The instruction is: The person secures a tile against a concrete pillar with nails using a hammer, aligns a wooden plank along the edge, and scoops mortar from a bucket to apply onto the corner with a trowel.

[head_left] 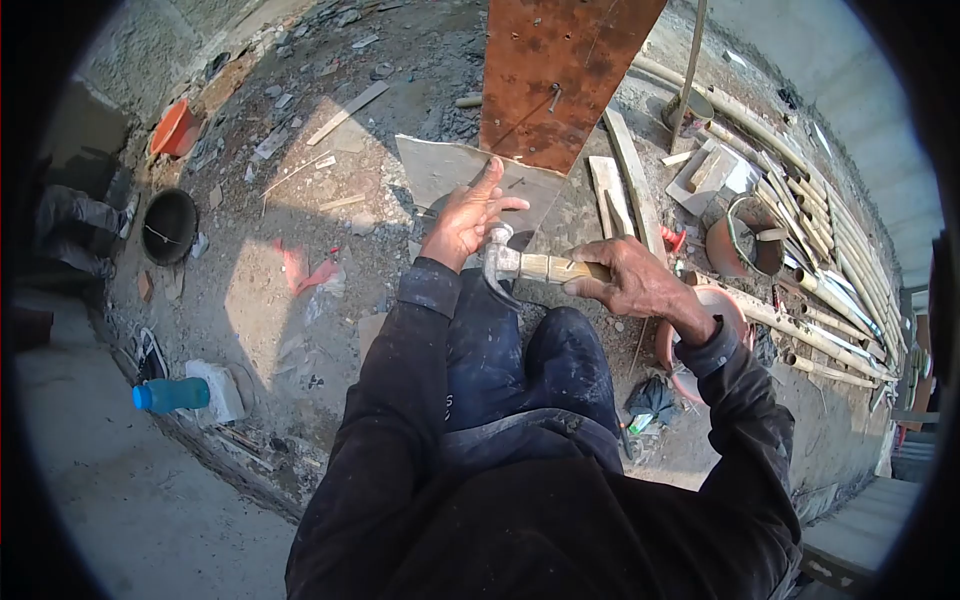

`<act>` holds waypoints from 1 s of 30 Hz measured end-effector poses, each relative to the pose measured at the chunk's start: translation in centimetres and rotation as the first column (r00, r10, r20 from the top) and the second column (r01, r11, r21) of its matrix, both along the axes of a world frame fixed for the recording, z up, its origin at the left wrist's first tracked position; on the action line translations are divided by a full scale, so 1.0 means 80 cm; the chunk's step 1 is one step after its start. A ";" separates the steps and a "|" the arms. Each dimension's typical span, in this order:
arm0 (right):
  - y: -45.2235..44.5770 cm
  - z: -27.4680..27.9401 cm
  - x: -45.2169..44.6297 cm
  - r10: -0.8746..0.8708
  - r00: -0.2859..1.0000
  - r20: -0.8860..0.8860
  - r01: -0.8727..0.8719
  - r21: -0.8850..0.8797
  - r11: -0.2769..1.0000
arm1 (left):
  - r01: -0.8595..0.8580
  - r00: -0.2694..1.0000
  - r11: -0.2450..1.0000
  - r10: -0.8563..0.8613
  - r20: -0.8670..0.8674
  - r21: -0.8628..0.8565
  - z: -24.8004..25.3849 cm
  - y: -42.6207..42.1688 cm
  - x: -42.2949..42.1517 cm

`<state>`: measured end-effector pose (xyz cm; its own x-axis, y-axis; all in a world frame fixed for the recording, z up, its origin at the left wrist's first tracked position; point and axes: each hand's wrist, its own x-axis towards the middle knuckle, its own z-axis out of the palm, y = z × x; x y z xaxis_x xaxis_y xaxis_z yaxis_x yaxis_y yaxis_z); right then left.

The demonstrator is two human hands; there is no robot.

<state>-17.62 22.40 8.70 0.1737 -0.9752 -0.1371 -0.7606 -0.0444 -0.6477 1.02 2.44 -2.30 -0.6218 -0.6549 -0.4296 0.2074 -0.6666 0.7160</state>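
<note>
My right hand (pixel 640 280) is closed around the wooden handle of a claw hammer (pixel 535 267), whose metal head lies to the left, above my knees. Just beyond the hammer head is my left hand (pixel 470 215), with its fingers apart, over the near part of a thin grey sheet (pixel 430 165). Whether it touches the sheet I cannot tell. A nail shows on the sheet by my fingers. Behind it stands a reddish-brown board (pixel 555 70) with a nail (pixel 555 97) sticking out of its face.
Bamboo poles (pixel 835 260) and wood strips lie to the right, near a bucket (pixel 738 243) and a pinkish tub (pixel 673 345). On the left are a black bucket (pixel 168 226), an orange bucket (pixel 174 129) and a blue bottle (pixel 172 394). Rubble covers the ground.
</note>
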 end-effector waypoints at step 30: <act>-0.017 -0.015 -0.033 -0.251 0.960 -0.123 0.256 0.029 0.966 | 0.002 1.000 0.999 -0.002 -0.005 0.033 -0.033 -0.023 -0.008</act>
<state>-20.25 21.03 7.50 -0.0984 -0.9776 -0.1861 -0.8141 0.1867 -0.5498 0.40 0.60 -4.93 -0.6250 -0.6393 -0.4479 0.2097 -0.6902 0.6926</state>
